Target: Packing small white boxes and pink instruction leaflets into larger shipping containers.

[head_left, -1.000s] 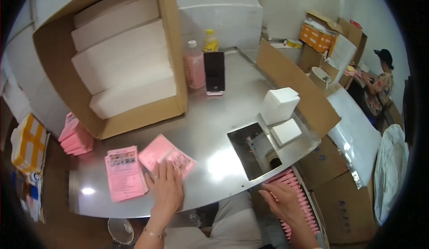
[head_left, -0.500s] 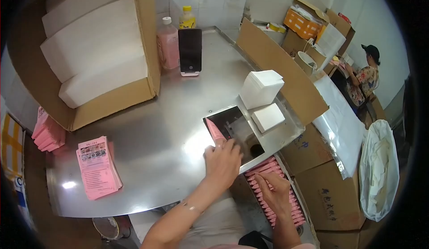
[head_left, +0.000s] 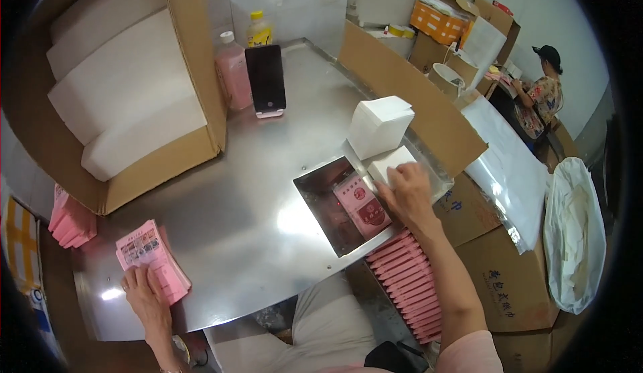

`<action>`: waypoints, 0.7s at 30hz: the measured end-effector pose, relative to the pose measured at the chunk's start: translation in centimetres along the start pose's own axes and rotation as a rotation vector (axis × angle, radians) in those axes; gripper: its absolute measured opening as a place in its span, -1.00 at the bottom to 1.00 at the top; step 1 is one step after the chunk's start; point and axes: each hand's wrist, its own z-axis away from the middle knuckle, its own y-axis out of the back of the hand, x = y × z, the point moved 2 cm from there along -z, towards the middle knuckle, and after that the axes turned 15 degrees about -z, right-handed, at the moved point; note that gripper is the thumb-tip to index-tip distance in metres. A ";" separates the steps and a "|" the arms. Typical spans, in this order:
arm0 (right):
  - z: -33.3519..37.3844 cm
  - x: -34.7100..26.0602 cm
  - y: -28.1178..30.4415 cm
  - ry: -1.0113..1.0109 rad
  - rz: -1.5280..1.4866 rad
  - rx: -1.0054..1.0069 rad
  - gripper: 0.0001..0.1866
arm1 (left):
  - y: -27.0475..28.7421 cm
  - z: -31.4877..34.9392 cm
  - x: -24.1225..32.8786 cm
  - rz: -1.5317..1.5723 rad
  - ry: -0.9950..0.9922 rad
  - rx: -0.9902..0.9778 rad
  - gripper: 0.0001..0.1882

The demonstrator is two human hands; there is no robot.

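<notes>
My left hand (head_left: 146, 299) lies on a stack of pink printed paper packets (head_left: 161, 256) at the left of the metal table, its fingers resting over the near part of the top one. On the right, my right hand (head_left: 410, 195) pinches at the edge of a low stack of folded white napkins (head_left: 392, 162), fingers bent and thumb toward the opening. Inside the rectangular opening (head_left: 315, 202) in the tabletop lies a pink and dark red packet (head_left: 362, 205), untouched by either hand. Many filled pink packets (head_left: 405, 286) stand in a row below the table's right edge.
A taller white napkin stack (head_left: 380, 126) stands behind the low one. A phone on a stand (head_left: 266, 82) and two bottles (head_left: 233, 71) are at the back. An open carton of white stacks (head_left: 127, 85) fills the far left. Cardboard boxes (head_left: 495, 272) line the right; another person (head_left: 542, 95) sits beyond.
My left hand has left the opening for the pink stack at the left. My right hand has risen from the row of packets to the napkins. A packet now lies flat in the opening.
</notes>
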 end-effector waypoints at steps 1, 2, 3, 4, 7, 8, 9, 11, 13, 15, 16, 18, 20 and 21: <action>1.1 1.0 -0.9 -0.023 0.023 -0.009 -0.83 | 0.3 0.2 0.7 0.059 -0.020 -0.034 -0.77; 1.4 1.5 -1.7 -0.041 0.030 -0.021 -0.86 | 0.7 0.5 0.7 0.122 -0.034 0.018 -0.77; 1.2 1.9 -2.0 -0.032 0.027 -0.019 -0.86 | 0.9 0.3 0.8 0.122 -0.026 0.023 -0.77; 1.2 1.8 -1.9 -0.031 0.017 -0.011 -0.87 | 1.5 0.0 0.6 0.152 -0.045 0.072 -0.76; 1.3 2.0 -1.5 -0.053 -0.017 -0.007 -0.90 | 2.7 -1.0 0.4 0.212 -0.066 -0.006 -0.78; 1.1 2.2 -1.4 -0.071 -0.045 -0.005 -0.90 | 2.4 -1.4 -0.3 0.273 -0.050 -0.139 -0.83; 1.1 2.4 -1.2 -0.090 -0.074 -0.003 -0.89 | 2.1 -1.6 -0.6 0.333 -0.034 -0.272 -0.88; 0.9 2.2 -1.4 -0.100 -0.090 0.005 -0.88 | 2.0 -2.0 0.5 0.159 -0.117 -0.058 -0.90; 0.8 2.0 -1.6 -0.112 -0.107 0.007 -0.87 | 2.7 -1.9 3.1 0.228 -0.201 0.089 -0.89; 0.9 2.1 -1.7 -0.120 -0.118 0.011 -0.87 | 3.7 -1.1 9.5 0.435 -0.315 0.035 -0.85; 1.0 2.4 -1.5 -0.117 -0.113 0.007 -0.87 | 3.0 -0.2 12.4 0.386 -0.417 0.058 -0.84; 1.1 2.7 -0.7 -0.129 -0.125 -0.003 -0.89 | 2.5 1.1 16.7 0.356 -0.451 0.054 -0.81; 1.1 2.6 -1.0 -0.110 -0.123 -0.015 -0.83 | 2.2 1.3 17.6 0.460 -0.451 -0.010 -0.79; 1.0 2.5 -1.0 -0.092 -0.120 -0.025 -0.74 | 2.1 1.4 18.1 0.563 -0.453 -0.073 -0.77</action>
